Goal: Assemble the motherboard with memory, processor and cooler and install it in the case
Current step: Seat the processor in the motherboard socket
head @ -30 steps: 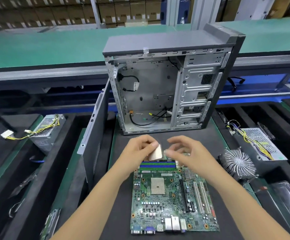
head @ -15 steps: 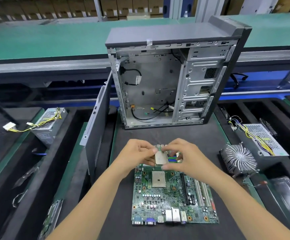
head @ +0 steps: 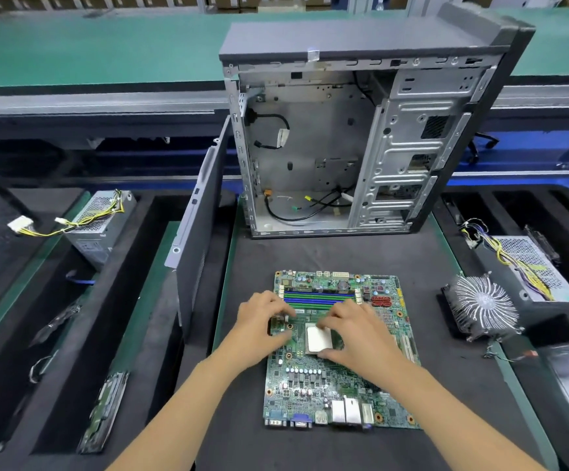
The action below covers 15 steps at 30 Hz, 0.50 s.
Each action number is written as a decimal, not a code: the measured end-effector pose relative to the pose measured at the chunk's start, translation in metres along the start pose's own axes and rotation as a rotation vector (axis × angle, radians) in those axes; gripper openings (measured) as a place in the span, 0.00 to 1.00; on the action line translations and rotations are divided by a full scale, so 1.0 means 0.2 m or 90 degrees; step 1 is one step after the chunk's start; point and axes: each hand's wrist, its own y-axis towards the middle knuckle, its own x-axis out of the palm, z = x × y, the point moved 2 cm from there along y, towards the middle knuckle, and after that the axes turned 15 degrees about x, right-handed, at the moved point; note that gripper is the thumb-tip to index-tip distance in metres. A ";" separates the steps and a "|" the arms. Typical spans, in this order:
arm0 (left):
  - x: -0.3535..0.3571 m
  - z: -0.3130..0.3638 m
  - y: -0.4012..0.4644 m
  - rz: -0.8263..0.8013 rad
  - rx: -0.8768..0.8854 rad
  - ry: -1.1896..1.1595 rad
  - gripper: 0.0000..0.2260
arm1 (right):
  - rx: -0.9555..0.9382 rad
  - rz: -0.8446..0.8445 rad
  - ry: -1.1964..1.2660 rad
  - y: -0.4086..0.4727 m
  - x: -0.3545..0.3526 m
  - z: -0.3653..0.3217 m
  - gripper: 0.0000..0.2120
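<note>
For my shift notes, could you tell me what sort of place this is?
Probably a PC assembly line: a green conveyor runs behind an open case, and foam trays hold a power supply and cooler.
</note>
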 end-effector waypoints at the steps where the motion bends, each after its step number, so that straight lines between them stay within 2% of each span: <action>1: 0.02 -0.01 -0.01 -0.015 0.013 0.016 0.15 | 0.002 -0.002 -0.002 0.01 0.02 0.00 0.24; 3: 0.06 -0.02 -0.01 -0.028 0.039 0.040 0.22 | 0.003 -0.007 -0.004 0.02 0.04 0.00 0.25; 5: 0.09 -0.03 -0.01 -0.023 0.057 0.066 0.25 | 0.007 -0.011 -0.001 0.03 0.06 0.00 0.25; 8: 0.12 -0.03 -0.01 -0.005 0.079 0.099 0.25 | 0.010 -0.012 0.018 0.03 0.08 0.01 0.25; 15: 0.14 -0.04 0.00 0.006 0.075 0.073 0.25 | 0.012 0.003 0.035 0.02 0.08 0.01 0.23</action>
